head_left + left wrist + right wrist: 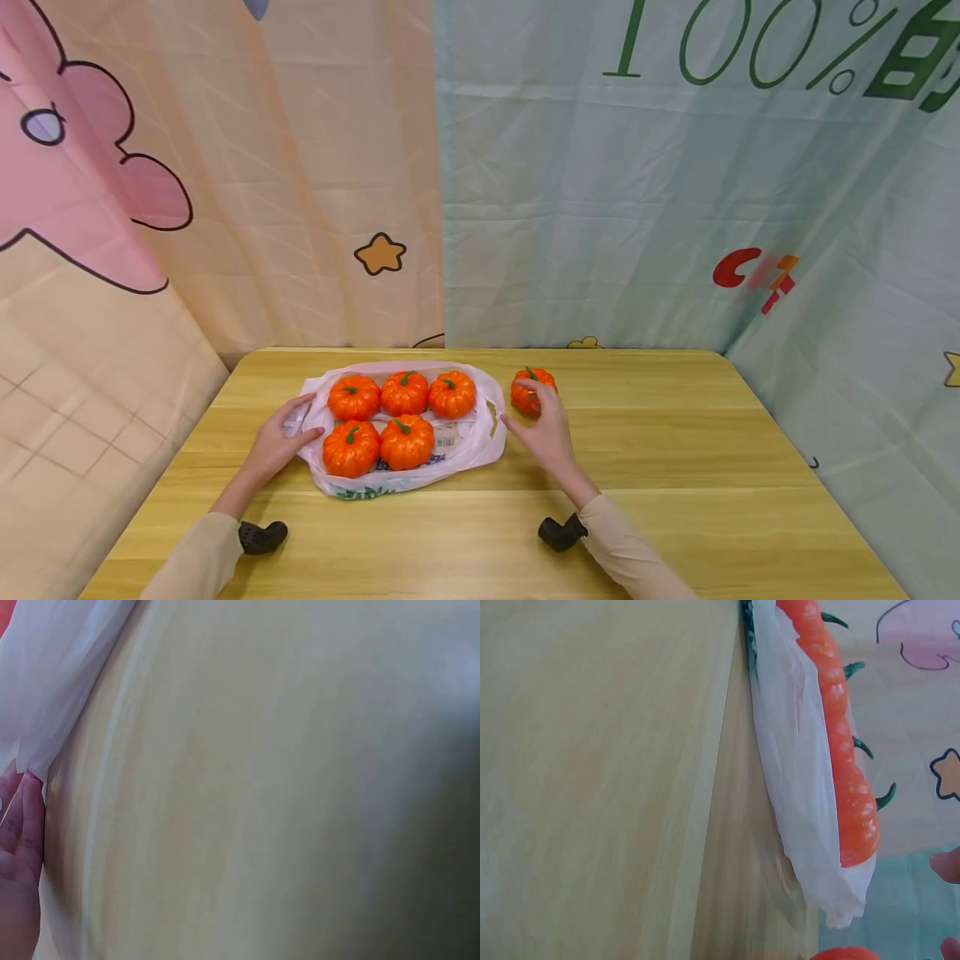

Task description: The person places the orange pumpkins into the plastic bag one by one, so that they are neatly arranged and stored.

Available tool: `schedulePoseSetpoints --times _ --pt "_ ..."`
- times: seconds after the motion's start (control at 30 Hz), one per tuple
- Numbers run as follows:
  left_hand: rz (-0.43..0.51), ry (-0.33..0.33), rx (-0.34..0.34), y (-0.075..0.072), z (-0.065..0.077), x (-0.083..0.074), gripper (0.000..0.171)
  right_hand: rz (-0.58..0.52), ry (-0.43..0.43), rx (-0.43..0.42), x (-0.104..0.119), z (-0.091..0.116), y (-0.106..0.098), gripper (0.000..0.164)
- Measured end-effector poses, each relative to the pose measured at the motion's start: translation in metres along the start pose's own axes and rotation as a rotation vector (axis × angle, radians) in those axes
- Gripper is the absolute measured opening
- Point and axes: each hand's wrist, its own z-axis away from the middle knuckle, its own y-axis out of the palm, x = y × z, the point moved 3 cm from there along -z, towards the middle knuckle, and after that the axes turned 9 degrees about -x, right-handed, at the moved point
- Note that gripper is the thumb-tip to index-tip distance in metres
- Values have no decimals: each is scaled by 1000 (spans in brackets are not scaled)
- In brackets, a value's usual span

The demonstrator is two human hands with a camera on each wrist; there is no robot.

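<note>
A white plastic bag [487, 392] lies spread on the table with several orange toy pumpkins [405, 442] with green stems inside its opened mouth. My left hand [273, 442] rests at the bag's left edge, thumb and fingers apart; its fingertips touch the plastic in the left wrist view. Right of the bag sits a single orange pumpkin [525, 396], partly covered by my right hand [550, 433]. That hand's thumb and fingers are spread, the thumb near the bag's right edge. In the right wrist view, its fingertips [946, 866] stand apart from the lone pumpkin [845, 954].
The wooden table [675, 467] extends to the right and front of the bag. Printed curtains [570, 208] hang behind it and along both sides. A black wrist device [262, 537] sits at the left cuff, another [561, 532] at the right.
</note>
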Motion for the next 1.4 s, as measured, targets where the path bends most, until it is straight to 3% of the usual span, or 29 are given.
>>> schedulePoseSetpoints --times 0.2,0.37,0.63,0.8,1.4 --pt "-10 3 -3 -1 3 -1 60 58 -8 -29 -13 -7 -9 57" --pt "-3 -11 4 -1 3 -1 61 86 34 -38 -27 -13 -12 60" --pt "-4 -23 4 0 0 -2 62 164 156 45 -48 -23 -9 68" --pt "0 -19 5 1 -2 -3 62 153 222 77 -57 -29 -7 74" --pt "-8 -39 13 0 -1 -2 62 146 268 150 -69 -35 0 74"
